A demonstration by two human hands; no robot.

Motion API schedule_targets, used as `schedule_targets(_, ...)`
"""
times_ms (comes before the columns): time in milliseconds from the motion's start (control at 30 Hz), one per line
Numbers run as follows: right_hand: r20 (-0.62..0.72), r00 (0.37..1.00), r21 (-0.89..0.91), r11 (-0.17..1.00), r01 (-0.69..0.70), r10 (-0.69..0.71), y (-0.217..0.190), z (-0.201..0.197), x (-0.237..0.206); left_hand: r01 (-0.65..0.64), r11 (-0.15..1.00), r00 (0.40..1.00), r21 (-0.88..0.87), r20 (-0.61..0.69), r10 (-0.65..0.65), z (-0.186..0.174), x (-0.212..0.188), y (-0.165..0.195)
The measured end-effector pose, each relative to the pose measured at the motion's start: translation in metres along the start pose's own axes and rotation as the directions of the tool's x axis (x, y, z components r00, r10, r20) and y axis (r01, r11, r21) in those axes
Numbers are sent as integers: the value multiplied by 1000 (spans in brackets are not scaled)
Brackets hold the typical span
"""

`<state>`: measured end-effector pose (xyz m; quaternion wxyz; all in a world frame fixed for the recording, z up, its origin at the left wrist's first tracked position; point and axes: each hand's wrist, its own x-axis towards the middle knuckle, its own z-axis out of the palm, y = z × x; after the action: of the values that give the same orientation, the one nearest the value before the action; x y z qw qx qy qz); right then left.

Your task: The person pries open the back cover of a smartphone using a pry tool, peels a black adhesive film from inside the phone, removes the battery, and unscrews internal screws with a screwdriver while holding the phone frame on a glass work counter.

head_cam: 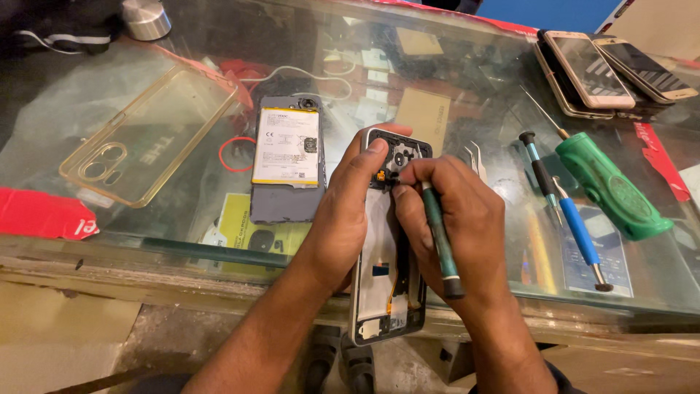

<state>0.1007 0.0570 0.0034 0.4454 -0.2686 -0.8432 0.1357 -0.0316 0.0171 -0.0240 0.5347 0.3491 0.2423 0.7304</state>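
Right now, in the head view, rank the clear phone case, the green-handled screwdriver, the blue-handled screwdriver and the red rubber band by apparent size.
1. clear phone case, plainly largest.
2. green-handled screwdriver, with its thick handle.
3. blue-handled screwdriver, similar in length but much thinner, so that gap is unsure.
4. red rubber band, smallest, partly hidden.

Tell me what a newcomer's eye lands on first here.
The opened phone frame at centre, steadied by the left hand while the right hand works a thin screwdriver into its top end. Next, the battery lying on a grey back panel to its left, and the green-handled screwdriver at right.
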Motion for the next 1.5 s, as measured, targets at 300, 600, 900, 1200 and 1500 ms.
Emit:
schedule_targets(300,-101,970,83,974,-213,221,2,0,-21,-124,935,990,331,105,94,0,0,2)
schedule_targets(600,-171,967,32,982,-188,191,16,1,-13,-85,947,991,311,128,46,1,0,4)
schedule_targets(900,-265,923,217,950,-224,278,34,3,-15,60,987,994,147,85,-73,5,-1,10)
schedule_targets(1200,-165,755,600,672,-434,635,35,-4,-22,86,996,991,28,104,-89,5,-2,11)
schedule_targets(1500,-46,808,888,395,-237,588,48,-6,-22,166,978,986,-129,56,-160,3,-2,16)
